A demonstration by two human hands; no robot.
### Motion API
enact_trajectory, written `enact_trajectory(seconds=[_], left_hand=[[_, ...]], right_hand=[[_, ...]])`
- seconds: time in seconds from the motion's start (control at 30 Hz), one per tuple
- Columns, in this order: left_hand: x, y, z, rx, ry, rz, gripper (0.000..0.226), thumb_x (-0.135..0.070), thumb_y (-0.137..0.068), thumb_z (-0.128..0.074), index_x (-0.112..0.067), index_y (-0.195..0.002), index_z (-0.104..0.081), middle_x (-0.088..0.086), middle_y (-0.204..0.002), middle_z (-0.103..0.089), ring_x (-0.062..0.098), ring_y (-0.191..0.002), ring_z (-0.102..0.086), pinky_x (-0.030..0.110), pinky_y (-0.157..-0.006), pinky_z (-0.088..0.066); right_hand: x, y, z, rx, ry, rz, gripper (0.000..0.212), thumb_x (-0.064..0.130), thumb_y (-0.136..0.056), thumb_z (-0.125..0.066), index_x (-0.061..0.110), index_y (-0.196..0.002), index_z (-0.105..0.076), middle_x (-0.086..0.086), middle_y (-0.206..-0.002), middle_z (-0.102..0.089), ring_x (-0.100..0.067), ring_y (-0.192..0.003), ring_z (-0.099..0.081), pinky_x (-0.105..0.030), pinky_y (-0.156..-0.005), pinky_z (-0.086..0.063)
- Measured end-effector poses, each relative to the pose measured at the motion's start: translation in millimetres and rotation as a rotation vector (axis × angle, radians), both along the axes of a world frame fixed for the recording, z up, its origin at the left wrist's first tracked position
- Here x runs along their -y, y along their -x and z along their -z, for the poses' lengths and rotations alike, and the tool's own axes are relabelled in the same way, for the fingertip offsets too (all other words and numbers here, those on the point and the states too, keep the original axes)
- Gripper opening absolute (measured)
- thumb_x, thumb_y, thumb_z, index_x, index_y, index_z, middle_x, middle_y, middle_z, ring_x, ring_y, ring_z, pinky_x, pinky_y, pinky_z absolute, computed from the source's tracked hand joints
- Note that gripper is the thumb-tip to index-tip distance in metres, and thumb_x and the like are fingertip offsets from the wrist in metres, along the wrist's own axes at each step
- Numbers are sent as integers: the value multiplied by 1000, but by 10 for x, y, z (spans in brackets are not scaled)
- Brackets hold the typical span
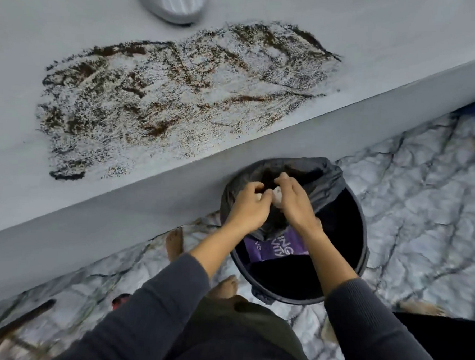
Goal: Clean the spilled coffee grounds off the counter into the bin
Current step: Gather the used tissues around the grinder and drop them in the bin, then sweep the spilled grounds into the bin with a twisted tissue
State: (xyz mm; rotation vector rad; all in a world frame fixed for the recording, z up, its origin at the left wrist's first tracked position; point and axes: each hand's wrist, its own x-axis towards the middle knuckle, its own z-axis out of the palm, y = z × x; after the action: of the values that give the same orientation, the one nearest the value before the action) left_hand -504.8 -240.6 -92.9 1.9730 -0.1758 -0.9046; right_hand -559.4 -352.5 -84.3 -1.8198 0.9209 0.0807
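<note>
Below the tabletop's (375, 49) near edge, both hands met over the black bin (357, 241). The left hand (250, 205) and right hand (294, 202), fingers curled, pinched a small pale wad (276, 195) between them. Coffee grounds (164, 93) lay smeared across the tabletop's middle, reaching its near edge.
</note>
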Motion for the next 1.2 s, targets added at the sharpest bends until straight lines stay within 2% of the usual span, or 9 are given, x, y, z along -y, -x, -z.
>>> enact_trajectory(seconds=[0.07,0.17,0.33,0.5,0.6,0.73,0.83,1.03,1.2], left_hand=[[-92,35,17,35,-32,-28,45,-42,-96,-51,-21,-136,-48,0,-136,-49,13,-114,-53,27,-97,-39],[-285,4,-77,75,7,-102,46,-46,-91,-53,-27,-133,-48,-2,-135,-50,12,-115,-52,34,-102,-42],[-695,-175,-512,275,26,-200,43,-52,-92,-53,-38,-132,-45,-13,-137,-51,5,-114,-52,35,-98,-47],[-1256,-392,-961,496,40,-315,52,-50,-92,-56,-37,-140,-39,-18,-145,-43,7,-128,-45,37,-105,-43],[-1614,-585,-1106,596,-11,-364,53,-55,-92,-55,-37,-140,-40,-19,-144,-44,6,-129,-44,39,-106,-43],[-2066,-842,-1239,705,-78,-405,56,-61,-92,-52,-34,-140,-42,-17,-144,-45,3,-131,-42,34,-107,-40],[-2448,-966,-1278,719,-90,-439,58,-63,-91,-51,-35,-140,-41,-17,-144,-46,3,-132,-42,33,-106,-41],[-3440,-1164,-1151,657,-142,-515,60,-64,-90,-53,-38,-142,-38,-19,-147,-42,5,-135,-38,30,-106,-37],[-4530,-1529,-952,619,-294,-603,68,-65,-87,-54,-33,-145,-37,-14,-150,-40,9,-137,-37,27,-106,-34]], right_hand=[[19,-18,10,-66,9,-163,47,57,-99,-29,25,-112,-61,11,-116,-63,-11,-112,-57,-34,-96,-42],[33,-125,-135,-50,115,-260,52,54,-99,-33,25,-137,-53,7,-142,-53,-12,-132,-47,-32,-109,-34],[-298,-360,-649,191,165,-383,36,43,-101,-43,28,-132,-56,14,-123,-61,3,-108,-55,-5,-82,-37],[-911,-710,-966,384,180,-486,39,44,-101,-44,27,-136,-51,11,-134,-57,-3,-120,-52,-28,-97,-47],[-1240,-930,-1096,447,319,-555,43,42,-102,-42,24,-140,-47,7,-142,-51,-7,-129,-45,-27,-102,-40],[-1655,-1217,-1222,492,430,-638,43,40,-103,-42,21,-141,-44,3,-142,-49,-13,-129,-45,-28,-96,-40],[-1975,-1426,-1269,518,450,-684,46,41,-102,-42,19,-142,-43,1,-144,-48,-15,-130,-45,-37,-100,-45],[-2717,-1847,-1292,493,446,-765,49,43,-101,-43,22,-145,-40,1,-148,-43,-18,-136,-40,-40,-105,-42],[-3493,-2236,-1294,472,395,-813,48,40,-102,-45,23,-146,-39,4,-150,-41,-14,-137,-38,-32,-105,-36]])
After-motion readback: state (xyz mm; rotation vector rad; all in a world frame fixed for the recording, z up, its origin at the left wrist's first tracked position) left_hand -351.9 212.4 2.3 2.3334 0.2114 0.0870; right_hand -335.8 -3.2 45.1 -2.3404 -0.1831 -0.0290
